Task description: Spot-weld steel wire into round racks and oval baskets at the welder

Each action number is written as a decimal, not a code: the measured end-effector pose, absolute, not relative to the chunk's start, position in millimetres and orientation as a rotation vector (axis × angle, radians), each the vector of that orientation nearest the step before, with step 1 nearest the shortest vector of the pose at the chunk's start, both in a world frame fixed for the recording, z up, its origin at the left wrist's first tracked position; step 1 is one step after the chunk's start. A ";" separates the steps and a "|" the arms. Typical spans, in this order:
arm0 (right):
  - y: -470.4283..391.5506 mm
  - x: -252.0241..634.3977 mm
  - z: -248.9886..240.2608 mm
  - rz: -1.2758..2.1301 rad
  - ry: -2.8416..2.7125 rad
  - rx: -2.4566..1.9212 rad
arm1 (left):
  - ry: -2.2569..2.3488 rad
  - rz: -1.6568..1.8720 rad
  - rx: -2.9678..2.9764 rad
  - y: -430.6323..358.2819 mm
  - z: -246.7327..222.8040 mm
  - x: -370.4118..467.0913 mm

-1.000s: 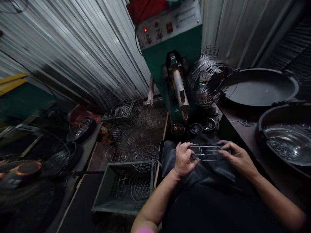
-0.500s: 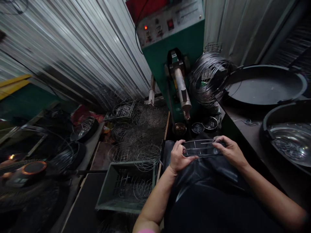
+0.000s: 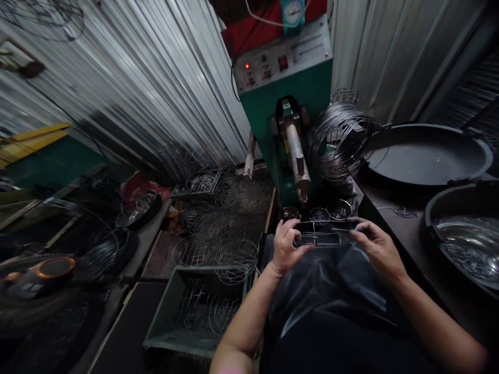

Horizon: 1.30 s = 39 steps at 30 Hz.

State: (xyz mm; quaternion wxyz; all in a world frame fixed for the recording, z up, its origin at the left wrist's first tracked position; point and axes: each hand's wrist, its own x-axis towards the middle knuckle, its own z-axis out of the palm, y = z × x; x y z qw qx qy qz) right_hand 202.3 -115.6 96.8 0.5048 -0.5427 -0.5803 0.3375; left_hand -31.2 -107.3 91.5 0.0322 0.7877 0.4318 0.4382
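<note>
The fingers of the left hand [image 3: 287,248] pinch one end of a thin wire frame [image 3: 314,234], thumb below; those of the right hand [image 3: 379,246] close narrowly on the other end. The frame spans the gap between them, held up over a dark apron [image 3: 323,301], its crosswires showing. The step in hand looks like turning or lining up this piece; the next move seems to call for a firm two-ended grip and a level frame, since such thin wire could bend or catch.

Just beyond the hands stand small dishes [image 3: 319,215], below the metal arm [image 3: 298,153] of a green machine [image 3: 255,117], whose panel shows a lit red lamp [image 3: 247,66]. Beside it hangs or leans a wire coil [image 3: 336,143]; I cannot tell which. On the bench [image 3: 390,201] to the right sit two dark, wide pans [image 3: 413,158]. To the left, a green crate [image 3: 171,338] holds wire pieces, with more wire racks [image 3: 200,221] behind it. Corrugated metal walls [image 3: 167,57] close in a dim room.
</note>
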 end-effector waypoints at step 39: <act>-34.7 169.0 75.4 0.791 -1.653 -1.234 | 1.330 1.336 2.529 -32.4 58.8 -47.4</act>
